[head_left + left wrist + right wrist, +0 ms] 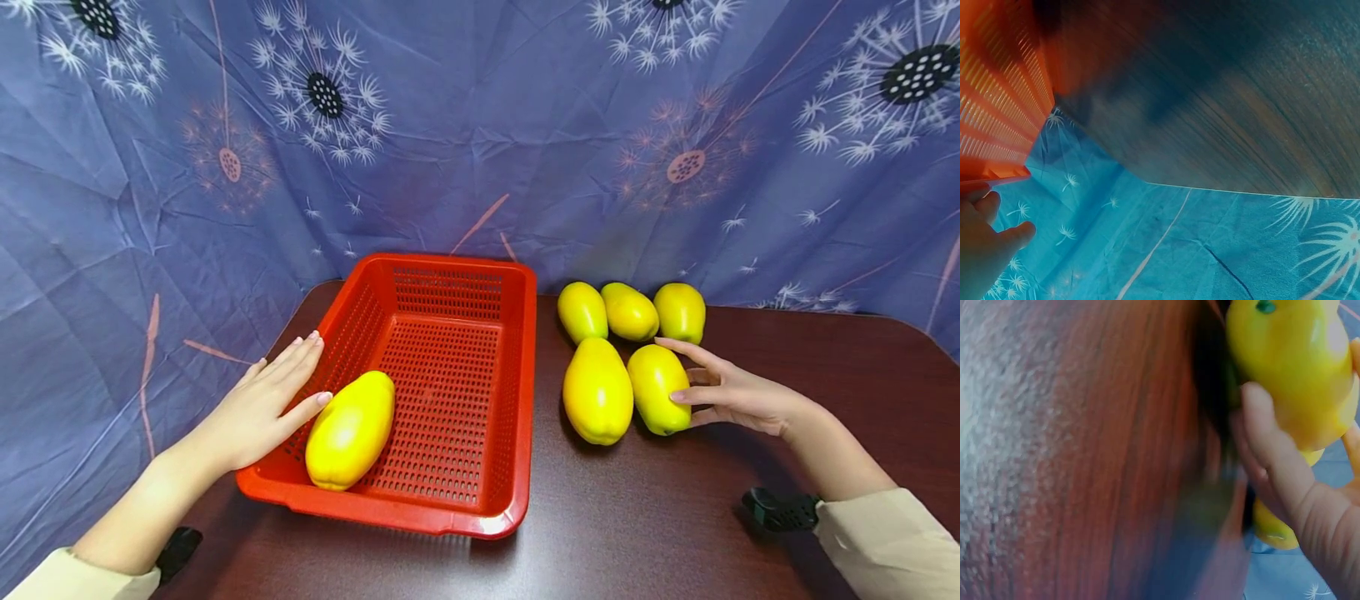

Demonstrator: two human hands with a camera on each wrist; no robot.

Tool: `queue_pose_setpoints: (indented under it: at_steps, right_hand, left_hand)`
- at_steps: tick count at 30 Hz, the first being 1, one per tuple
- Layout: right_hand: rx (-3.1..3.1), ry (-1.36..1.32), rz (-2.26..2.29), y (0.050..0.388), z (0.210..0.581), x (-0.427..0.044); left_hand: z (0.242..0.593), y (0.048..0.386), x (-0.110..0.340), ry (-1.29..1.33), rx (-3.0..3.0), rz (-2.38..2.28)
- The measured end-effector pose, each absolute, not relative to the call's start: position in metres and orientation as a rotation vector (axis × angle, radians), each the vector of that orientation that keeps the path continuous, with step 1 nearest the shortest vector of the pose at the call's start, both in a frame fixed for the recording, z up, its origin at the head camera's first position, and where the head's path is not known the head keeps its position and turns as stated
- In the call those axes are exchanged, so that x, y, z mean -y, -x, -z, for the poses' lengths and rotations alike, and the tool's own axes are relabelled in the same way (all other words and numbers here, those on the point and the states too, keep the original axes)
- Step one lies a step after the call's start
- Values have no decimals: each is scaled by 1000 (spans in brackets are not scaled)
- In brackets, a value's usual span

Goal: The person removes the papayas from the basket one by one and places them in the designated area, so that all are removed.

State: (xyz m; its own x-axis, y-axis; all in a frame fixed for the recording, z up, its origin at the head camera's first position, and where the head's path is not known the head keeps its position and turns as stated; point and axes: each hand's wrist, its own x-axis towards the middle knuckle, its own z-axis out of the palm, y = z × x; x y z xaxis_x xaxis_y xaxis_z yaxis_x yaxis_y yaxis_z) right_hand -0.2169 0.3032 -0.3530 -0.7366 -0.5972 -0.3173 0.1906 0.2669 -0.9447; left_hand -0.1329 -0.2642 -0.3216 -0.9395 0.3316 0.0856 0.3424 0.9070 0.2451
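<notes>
My left hand (pixel 262 400) lies with straight fingers over the left rim of a red plastic basket (pixel 525 400). Its thumb points at a large yellow mango (pixel 350 431) inside the basket, at the near left; whether they touch I cannot tell. My right hand (pixel 727 387) holds a yellow mango with a greenish end (pixel 658 392) on the table, thumb on one side and fingers round the other. In the right wrist view the thumb is against that mango (pixel 1291 369). Close to its left lies a bigger yellow mango (pixel 597 392).
Behind these two mangoes lie a left mango (pixel 582 312), a middle mango (pixel 630 312) and a right mango (pixel 679 312). The dark wooden table (pixel 615 525) ends at a blue patterned cloth (pixel 480 125) at the back and left.
</notes>
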Motion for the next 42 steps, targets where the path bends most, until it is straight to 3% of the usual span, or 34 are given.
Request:
queue_pose_setpoints:
  at_steps: [42]
  right_hand:
    - [-2091,309,1351,222,339,-306]
  left_hand:
    - [321,133,265,531,3032,406]
